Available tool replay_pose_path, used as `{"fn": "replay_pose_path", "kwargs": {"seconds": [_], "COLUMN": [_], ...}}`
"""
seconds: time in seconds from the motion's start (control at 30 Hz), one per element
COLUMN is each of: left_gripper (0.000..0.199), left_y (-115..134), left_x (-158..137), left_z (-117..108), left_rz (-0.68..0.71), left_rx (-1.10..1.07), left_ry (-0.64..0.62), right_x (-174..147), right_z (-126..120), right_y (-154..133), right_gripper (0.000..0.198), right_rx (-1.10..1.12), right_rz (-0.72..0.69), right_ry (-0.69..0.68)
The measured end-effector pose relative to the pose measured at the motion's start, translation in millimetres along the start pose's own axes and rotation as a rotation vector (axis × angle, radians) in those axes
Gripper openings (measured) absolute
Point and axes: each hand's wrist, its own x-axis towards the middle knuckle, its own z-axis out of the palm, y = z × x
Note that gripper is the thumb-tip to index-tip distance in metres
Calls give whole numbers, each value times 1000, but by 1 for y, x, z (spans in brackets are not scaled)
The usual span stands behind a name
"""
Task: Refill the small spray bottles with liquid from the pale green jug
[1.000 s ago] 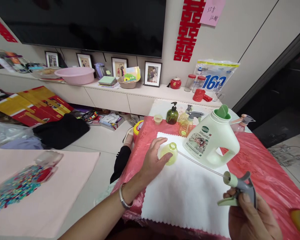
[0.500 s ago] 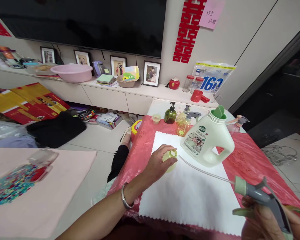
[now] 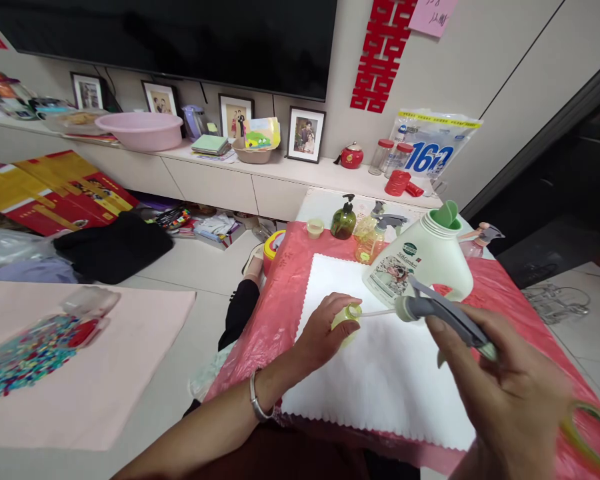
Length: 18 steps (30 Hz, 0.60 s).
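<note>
My left hand [image 3: 325,325] is closed around a small yellow-green bottle [image 3: 349,323] with an open neck, tilted to the right above the white sheet [image 3: 375,387]. In my right hand [image 3: 510,380] is a grey trigger spray head [image 3: 443,313] with a pale green collar. Its thin dip tube points left, and the tube's end is at the bottle's mouth. Just behind stands a large pale green jug [image 3: 415,263] with a green cap or scoop in its mouth. My fingers hide most of the small bottle.
Behind the sheet are a small cup [image 3: 315,229], a dark green pump bottle [image 3: 343,220] and yellow spray bottles [image 3: 373,243]. A pink spray bottle [image 3: 480,241] stands right of the jug. A roll of tape [image 3: 587,433] lies at the right edge. Red plastic [image 3: 260,353] covers the table.
My right hand has brought the spray head left and up, and the tube's end has come to the bottle's mouth. My left hand still holds the bottle, now tilted more to the right.
</note>
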Motion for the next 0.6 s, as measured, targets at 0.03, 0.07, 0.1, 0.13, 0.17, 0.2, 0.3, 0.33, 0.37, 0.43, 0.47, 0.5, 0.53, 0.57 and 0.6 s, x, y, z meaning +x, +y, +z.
{"fn": "replay_pose_path", "kwargs": {"seconds": [0.03, 0.07, 0.1, 0.13, 0.17, 0.2, 0.3, 0.33, 0.37, 0.43, 0.47, 0.5, 0.53, 0.57, 0.6], "left_gripper": [44, 46, 47, 48, 49, 50, 51, 51, 51, 50, 49, 48, 48, 46, 45], "left_y": [-1, -3, -4, -5, -6, -6, -5, -4, -4, -2, -1, -1, 0, 0, 0], "left_x": [-1, -1, -1, -1, -1, -2, -2, -1, -1, -1, -1, 0, 0, 0, 0], "left_z": [0, 1, 1, 1, 1, 2, 2, 2, 2, 2, 2, 2, 2, 2, 2], "left_rz": [4, 9, 15, 20, 26, 30, 24, 20, 15, 8, 3, -3, -12, -22, -33], "left_rx": [-3, -8, -12, -16, -19, -24, -38, -44, -53, -73, -84, -93, -100, -107, -114], "left_ry": [4, 5, 6, 6, 9, 13, 23, 23, 21, 18, 19, 19, 18, 16, 16], "right_x": [3, 6, 7, 7, 7, 6, 3, 3, 3, 3, 3, 3, 2, 1, 0], "right_z": [7, 14, 22, 30, 37, 44, 58, 60, 62, 63, 63, 64, 64, 65, 65], "right_y": [2, 5, 7, 9, 10, 11, 12, 11, 11, 10, 10, 9, 9, 9, 8], "right_gripper": [34, 30, 26, 24, 21, 20, 16, 16, 16, 16, 16, 16, 17, 18, 20], "right_rx": [11, 34, 64, 94, 124, 150, 205, 217, 225, 228, 226, 222, 214, 207, 200], "right_rz": [-58, -106, -140, -158, -170, -182, -202, -204, -205, -206, -209, -212, -212, -211, -209], "right_ry": [-29, -57, -87, -116, -145, -170, -233, -246, -258, -278, -285, -292, -299, -302, -303]}}
